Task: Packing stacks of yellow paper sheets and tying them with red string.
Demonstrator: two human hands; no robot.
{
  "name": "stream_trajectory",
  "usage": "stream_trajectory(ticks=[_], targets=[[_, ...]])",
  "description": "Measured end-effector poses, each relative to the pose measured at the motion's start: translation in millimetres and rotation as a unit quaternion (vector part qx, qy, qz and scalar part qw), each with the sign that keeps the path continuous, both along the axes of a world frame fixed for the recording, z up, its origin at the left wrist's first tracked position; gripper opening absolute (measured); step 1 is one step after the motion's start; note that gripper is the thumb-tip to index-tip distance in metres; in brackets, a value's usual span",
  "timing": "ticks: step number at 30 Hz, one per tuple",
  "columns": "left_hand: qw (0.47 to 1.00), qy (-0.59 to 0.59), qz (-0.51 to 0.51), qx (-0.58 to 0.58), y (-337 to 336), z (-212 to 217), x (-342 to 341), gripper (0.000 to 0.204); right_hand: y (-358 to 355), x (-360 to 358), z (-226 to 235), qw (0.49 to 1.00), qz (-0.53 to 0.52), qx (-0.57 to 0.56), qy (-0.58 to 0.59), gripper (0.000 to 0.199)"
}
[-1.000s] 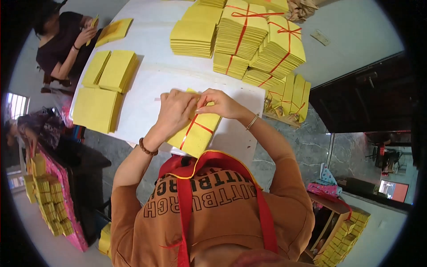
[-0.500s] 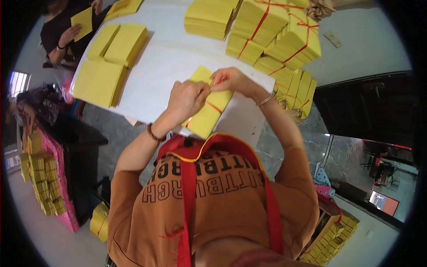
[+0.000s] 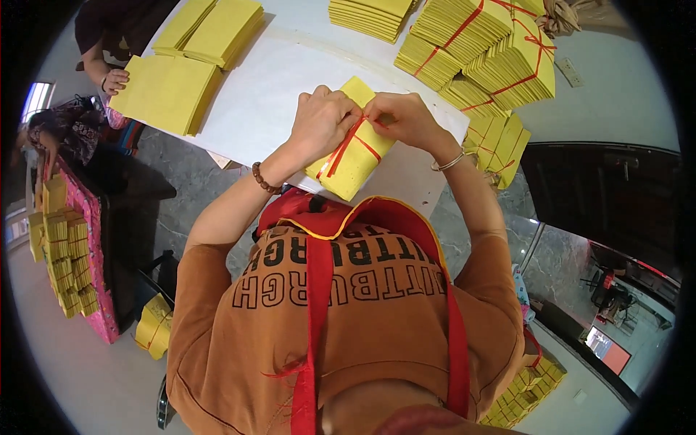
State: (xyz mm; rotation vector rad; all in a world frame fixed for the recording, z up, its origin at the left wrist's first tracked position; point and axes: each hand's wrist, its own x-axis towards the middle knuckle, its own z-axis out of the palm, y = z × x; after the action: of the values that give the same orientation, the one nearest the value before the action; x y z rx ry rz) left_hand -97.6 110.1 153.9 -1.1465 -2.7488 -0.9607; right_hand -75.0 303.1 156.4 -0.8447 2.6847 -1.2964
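Right, the yellow paper bundle (image 3: 353, 148) sits at the near edge of the white bench (image 3: 268, 94), directly under both hands, its long axis slanting from near-left to far-right. Left hand (image 3: 321, 122) and right hand (image 3: 401, 117) meet over its far end, each pinching the red string (image 3: 346, 141) crossing the stack; neither is nearer.

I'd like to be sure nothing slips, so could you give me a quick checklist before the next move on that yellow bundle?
1. Left hand on the yellow paper bundle: ok.
2. Right hand pinching the red string: ok.
3. String crossed over the bundle: ok.
4. Knot tied: cannot tell, fingers hide it.
5. Bundle resting on the white table, near its edge: ok.
6. Tied stacks lie apart from the hands: ok.
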Motion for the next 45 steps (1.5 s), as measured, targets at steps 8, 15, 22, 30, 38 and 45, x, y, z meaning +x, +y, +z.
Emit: stream_trajectory(ticks=[8,15,22,30,38,45], targets=[[1.000,-0.023,0.009,-0.004,2,2,0,0.010,4,4,-8,0.989,-0.041,-0.117,-0.077,0.007],[0.998,-0.063,-0.013,0.002,3,6,-4,0.010,16,-10,-4,0.977,0.006,-0.140,-0.159,0.005],[0.998,-0.045,0.008,0.032,7,8,-3,0.012,15,-13,-1,0.985,0.010,-0.108,-0.137,0.006],[0.997,-0.063,0.004,0.038,4,4,-7,0.014,-6,-4,-3,0.996,-0.062,-0.048,0.035,0.006],[0.992,-0.117,0.003,0.051,-3,10,-17,0.020,-11,5,-22,0.979,-0.119,-0.064,0.153,0.007],[0.977,-0.207,-0.044,0.038,1,9,-27,0.024,-9,6,-24,0.976,-0.139,-0.119,0.115,0.008]])
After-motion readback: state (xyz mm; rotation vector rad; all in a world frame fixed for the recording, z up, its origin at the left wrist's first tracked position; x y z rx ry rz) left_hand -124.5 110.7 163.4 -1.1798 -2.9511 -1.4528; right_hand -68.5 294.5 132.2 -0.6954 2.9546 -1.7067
